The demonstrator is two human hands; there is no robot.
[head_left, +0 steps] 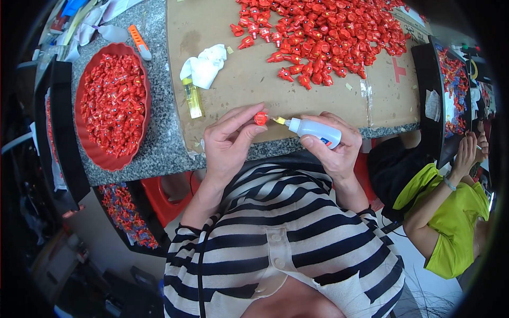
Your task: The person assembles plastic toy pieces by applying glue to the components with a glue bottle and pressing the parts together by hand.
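Observation:
Between thumb and fingers, my left hand (pixel 229 139) pinches a small red plastic piece (pixel 260 118) above the near edge of the cardboard. My right hand (pixel 339 143) is wrapped round a white squeeze bottle (pixel 317 131) with a yellow tip. The bottle lies nearly level, its thin nozzle pointing left and reaching the red piece or stopping just short; I cannot tell which. Beyond my hands, a large heap of similar red pieces (pixel 328 40) covers the far part of the cardboard sheet (pixel 233 69).
At left a red scalloped bowl (pixel 147 100) full of small red parts stands on the granite table (pixel 164 132). Near it lie an orange-handled cutter (pixel 139 42), a crumpled white tissue (pixel 204 66) and a yellow lighter-like item (pixel 192 99). A person in a yellow-green top (pixel 450 222) sits at right beside a black tray (pixel 428 85).

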